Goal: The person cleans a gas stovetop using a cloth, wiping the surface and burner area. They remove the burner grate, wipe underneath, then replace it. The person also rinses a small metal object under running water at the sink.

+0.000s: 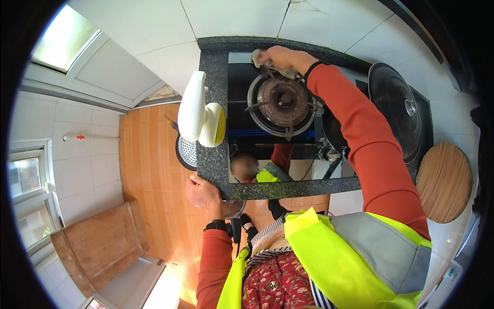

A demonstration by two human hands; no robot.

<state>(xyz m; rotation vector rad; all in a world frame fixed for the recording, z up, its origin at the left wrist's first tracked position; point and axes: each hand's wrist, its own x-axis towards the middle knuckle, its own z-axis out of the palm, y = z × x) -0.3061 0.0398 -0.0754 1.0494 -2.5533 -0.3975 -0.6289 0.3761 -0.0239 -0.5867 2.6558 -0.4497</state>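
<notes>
My right hand presses a pale crumpled cloth onto the back of the black glass gas hob. Just in front of the cloth is a round burner with a brown, worn-looking head and metal pan supports. My left hand is curled into a loose fist beside the front left corner of the dark granite counter, with nothing visible in it. A white spray bottle with a yellow label stands at the counter's left edge.
A black pan sits partly under my right arm. A large lid with a knob stands at the right. A round wooden board leans farther right. A perforated round pan is below the counter's left edge. A wooden board lies at lower left.
</notes>
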